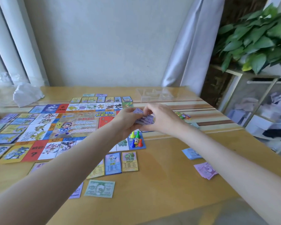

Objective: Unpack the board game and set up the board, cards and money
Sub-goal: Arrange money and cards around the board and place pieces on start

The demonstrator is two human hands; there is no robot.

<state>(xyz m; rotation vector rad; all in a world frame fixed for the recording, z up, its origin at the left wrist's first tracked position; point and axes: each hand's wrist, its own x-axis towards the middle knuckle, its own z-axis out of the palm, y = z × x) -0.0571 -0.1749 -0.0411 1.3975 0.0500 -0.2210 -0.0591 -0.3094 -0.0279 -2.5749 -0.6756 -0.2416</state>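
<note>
Both hands, the left hand [128, 120] and the right hand [159, 119], are pinching a purple stack of bills [144, 119] just above the game board [63, 125], whose near right corner is bearing pawns [135, 140].

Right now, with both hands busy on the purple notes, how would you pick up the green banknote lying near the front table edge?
The green paper banknote lies flat on the wooden table, clear of the purple note on its left. Probably come from above at its free right short edge, press and slide to lift a corner, then pinch it with fingers: flat paper offers no raised side.
</note>
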